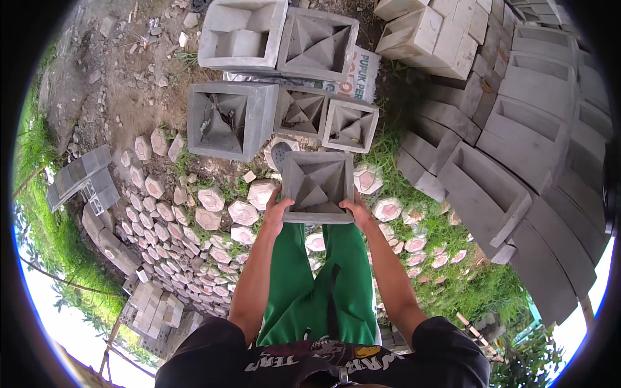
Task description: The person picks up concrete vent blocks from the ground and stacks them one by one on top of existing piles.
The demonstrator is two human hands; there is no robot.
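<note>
A square grey concrete block point(318, 184) with a recessed, faceted face of slanting triangular planes is held in front of my green trousers. My left hand point(278, 211) grips its lower left side, thumb over the rim. On the opposite side my right hand point(357, 211) holds it the same way. Just beyond are a small faceted block point(350, 125), another small block point(301, 110) and a larger hollow block point(231, 121). Farther off stand a large faceted block point(317, 43) and a block with a stepped hollow point(242, 35). The fingers under the held block are hidden.
Hexagonal paving stones point(209, 218) with grass between them cover the ground around me. Stacked concrete troughs point(485, 187) line the right side, with pale blocks point(435, 35) at the far right. A printed sack point(363, 74) lies under the far blocks. Grey tiles point(81, 176) lie left.
</note>
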